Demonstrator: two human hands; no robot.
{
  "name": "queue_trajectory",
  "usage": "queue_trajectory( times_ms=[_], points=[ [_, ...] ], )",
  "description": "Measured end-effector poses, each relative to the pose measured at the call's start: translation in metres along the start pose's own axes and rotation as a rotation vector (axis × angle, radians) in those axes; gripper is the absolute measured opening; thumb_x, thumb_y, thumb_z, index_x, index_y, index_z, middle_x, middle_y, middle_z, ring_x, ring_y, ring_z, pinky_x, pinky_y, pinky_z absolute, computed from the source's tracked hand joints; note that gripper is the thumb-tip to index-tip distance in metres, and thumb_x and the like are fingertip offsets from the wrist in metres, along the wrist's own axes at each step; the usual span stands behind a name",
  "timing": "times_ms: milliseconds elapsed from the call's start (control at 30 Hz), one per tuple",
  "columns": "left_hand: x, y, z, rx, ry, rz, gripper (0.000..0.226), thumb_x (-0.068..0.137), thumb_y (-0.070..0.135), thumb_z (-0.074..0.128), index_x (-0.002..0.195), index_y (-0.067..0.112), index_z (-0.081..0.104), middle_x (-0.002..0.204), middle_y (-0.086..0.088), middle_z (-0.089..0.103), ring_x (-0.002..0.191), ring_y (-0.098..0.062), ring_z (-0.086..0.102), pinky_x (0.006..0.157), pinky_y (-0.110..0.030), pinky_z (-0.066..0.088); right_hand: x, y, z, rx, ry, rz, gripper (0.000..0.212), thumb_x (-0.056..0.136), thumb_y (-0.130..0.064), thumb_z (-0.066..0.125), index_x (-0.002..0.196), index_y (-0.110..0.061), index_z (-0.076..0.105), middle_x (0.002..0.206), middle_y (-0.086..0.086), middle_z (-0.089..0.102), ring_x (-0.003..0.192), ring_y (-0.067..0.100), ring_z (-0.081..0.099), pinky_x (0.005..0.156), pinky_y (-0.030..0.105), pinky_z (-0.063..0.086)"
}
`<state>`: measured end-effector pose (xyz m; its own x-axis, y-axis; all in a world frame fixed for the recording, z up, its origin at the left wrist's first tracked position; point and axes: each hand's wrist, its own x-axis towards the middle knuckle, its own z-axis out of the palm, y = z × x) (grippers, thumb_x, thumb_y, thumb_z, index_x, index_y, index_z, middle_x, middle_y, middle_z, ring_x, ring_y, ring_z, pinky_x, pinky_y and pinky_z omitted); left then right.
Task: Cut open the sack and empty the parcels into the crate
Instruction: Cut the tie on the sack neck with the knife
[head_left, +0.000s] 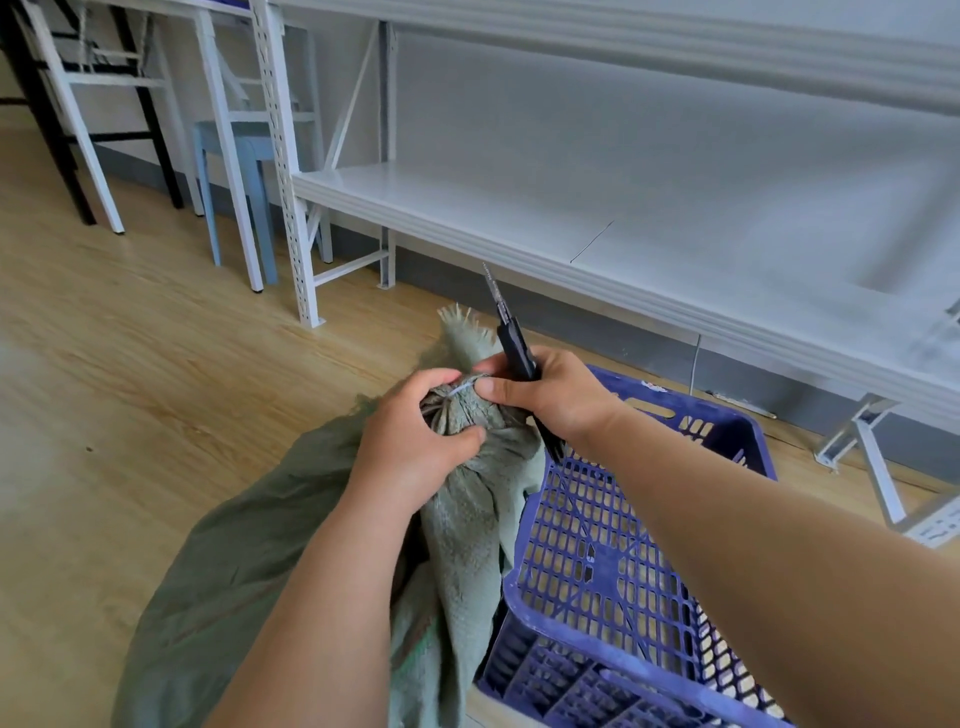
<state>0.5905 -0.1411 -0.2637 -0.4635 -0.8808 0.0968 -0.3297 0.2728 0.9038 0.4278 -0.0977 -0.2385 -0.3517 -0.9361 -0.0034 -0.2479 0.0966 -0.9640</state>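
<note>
Head: sack (270, 545) neck in left hand (410, 441) grip.

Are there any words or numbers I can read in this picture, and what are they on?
None can be read.
Knife blade: tiny print, too small to read.
Crate bottom: small moulded marks, too blurred to read.
Sack: no writing shows.

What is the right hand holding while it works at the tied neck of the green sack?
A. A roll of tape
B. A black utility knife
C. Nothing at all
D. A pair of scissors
B: the right hand grips a black utility knife, blade pointing up, beside the sack.
</note>
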Motion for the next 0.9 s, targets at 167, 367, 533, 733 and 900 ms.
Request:
queue_trajectory(
  times_ms=[167, 367, 533, 733, 900],
  points=[
    [0.001, 0.004, 0.007, -0.056, 0.171, -0.068, 0.047, 0.074, 0.020, 0.076, 0.117, 0.030, 0.062, 0.089, 0.013, 0.063, 0.077, -0.003, 0.060, 0.057, -0.013, 0.041, 0.002, -0.006, 0.008, 0.026, -0.024, -0.079, 0.016, 0.081, -0.012, 0.076, 0.096, -0.015, 0.072, 0.085, -0.008, 0.070, 0.077, 0.001, 0.066, 0.076, 0.011, 0.051],
    [-0.001, 0.004, 0.007, -0.158, 0.188, -0.085, 0.044, 0.072, 0.015, 0.072, 0.110, 0.035, 0.062, 0.091, 0.015, 0.063, 0.080, -0.005, 0.061, 0.061, -0.020, 0.046, 0.005, -0.004, 0.004, 0.022, -0.228, 0.065, 0.033, 0.082, -0.010, 0.074, 0.113, -0.019, 0.069, 0.109, 0.005, 0.073, 0.101, 0.015, 0.069, 0.099, 0.025, 0.049],
    [0.000, 0.003, 0.008, -0.206, 0.109, -0.031, 0.049, 0.075, 0.016, 0.071, 0.115, 0.040, 0.060, 0.102, 0.015, 0.063, 0.089, -0.006, 0.063, 0.067, -0.018, 0.046, 0.008, 0.000, 0.002, 0.084, -0.141, 0.075, 0.019, 0.078, -0.011, 0.077, 0.095, -0.017, 0.071, 0.097, 0.009, 0.071, 0.093, 0.022, 0.067, 0.100, 0.039, 0.050],
    [0.002, -0.004, 0.011, 0.069, 0.095, -0.072, 0.059, 0.067, 0.048, 0.076, 0.119, 0.035, 0.053, 0.139, 0.008, 0.040, 0.131, -0.014, 0.039, 0.101, -0.035, 0.039, 0.004, 0.003, 0.001, 0.186, -0.101, 0.100, 0.012, 0.081, -0.006, 0.073, 0.087, -0.015, 0.067, 0.078, -0.001, 0.069, 0.079, 0.016, 0.066, 0.081, 0.030, 0.054],
    [-0.001, -0.004, 0.013, -0.006, 0.188, -0.001, 0.042, 0.078, 0.033, 0.073, 0.113, 0.033, 0.051, 0.108, 0.015, 0.059, 0.099, -0.011, 0.058, 0.074, -0.027, 0.042, -0.002, 0.006, 0.005, 0.203, 0.010, 0.070, 0.021, 0.084, -0.015, 0.073, 0.105, -0.017, 0.071, 0.094, -0.002, 0.072, 0.092, 0.016, 0.067, 0.091, 0.031, 0.053]
  ],
)
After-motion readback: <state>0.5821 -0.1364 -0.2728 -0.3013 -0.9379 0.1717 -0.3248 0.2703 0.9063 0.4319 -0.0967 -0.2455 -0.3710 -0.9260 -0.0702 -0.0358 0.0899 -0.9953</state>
